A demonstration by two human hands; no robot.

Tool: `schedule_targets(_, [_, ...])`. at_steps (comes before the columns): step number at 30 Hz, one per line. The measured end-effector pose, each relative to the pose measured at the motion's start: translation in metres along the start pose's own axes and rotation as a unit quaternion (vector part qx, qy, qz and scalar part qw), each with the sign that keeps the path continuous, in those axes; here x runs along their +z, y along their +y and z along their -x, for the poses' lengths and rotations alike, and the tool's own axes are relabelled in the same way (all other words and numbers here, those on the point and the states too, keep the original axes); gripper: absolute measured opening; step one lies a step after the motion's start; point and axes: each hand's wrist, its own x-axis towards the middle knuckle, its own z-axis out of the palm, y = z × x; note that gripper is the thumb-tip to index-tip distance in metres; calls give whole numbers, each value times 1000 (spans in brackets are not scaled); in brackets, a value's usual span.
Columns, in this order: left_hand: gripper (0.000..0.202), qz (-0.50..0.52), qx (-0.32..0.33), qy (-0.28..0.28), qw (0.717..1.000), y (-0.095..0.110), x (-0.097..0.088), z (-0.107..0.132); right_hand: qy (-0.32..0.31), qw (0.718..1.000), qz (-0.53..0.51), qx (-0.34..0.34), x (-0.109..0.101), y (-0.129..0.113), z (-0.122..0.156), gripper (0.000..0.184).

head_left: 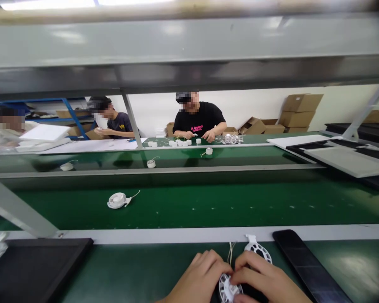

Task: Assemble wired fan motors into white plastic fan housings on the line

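Observation:
A round white plastic part (230, 290) with a spoked rim is between my hands at the bottom of the head view. My left hand (199, 278) closes on it from the left, with the fingers bent over its edge. From the other side my right hand (267, 277) grips it, fingertips pressed on its face. Pale thin wires (230, 253) rise just beyond my fingertips; where they attach is hidden. A second white spoked part (258, 249) with a tab lies behind my right hand, partly covered by it.
A long black panel (306, 261) lies at right, a black tray (34, 269) at left. Beyond the grey rail (183, 234), a white coiled part (117, 200) lies on the green belt (208, 202). Several people work opposite, under an overhead shelf (189, 75).

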Motion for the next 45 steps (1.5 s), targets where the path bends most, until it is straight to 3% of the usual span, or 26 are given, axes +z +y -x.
schedule_targets(3, [57, 52, -7, 22, 998, 16, -9, 5, 28, 1000, 0, 4, 7, -1, 2, 9])
schedule_targets(7, [54, 85, -20, 36, 996, 30, -18, 9, 51, 998, 30, -11, 13, -6, 6, 13])
schedule_targets(12, [52, 78, -23, 31, 996, 27, -15, 9, 71, 992, 103, -5, 21, -20, 9, 29])
schedule_targets(17, [47, 81, -17, 40, 996, 27, -15, 8, 83, 986, 142, -10, 31, -26, 12, 34])
schedule_targets(21, [45, 86, -22, 31, 996, 28, -19, 6, 71, 993, 98, 13, 16, -28, 11, 27])
schedule_targets(24, [47, 83, -29, 28, 996, 28, -19, 6, 118, 981, 135, 80, -3, -17, 12, 27])
schedule_targets(26, [48, 77, -30, 31, 996, 27, -17, 6, 145, 963, 172, 146, -12, -2, 14, 44])
schedule_targets(28, [50, 70, -32, 35, 996, 27, -15, 7, 125, 962, 153, 189, -16, 15, 16, 51])
schedule_targets(31, [51, 60, -32, 37, 997, 27, -13, 8, 101, 973, 60, 196, -17, 28, 14, 43])
schedule_targets(33, [61, 59, -38, 42, 997, 26, -11, 9, 121, 975, 2, 188, -16, 21, 11, 47])
schedule_targets(38, [115, 61, -47, 55, 996, 20, -4, 9, 126, 981, -95, 116, 2, -26, 4, 54])
schedule_targets(41, [126, 54, -41, 53, 996, 18, -1, 10, 97, 982, -94, 131, 16, -44, 2, 50])
schedule_targets(45, [129, 33, -37, 46, 998, 20, -1, 10, 77, 984, -74, 144, 26, -44, 1, 46])
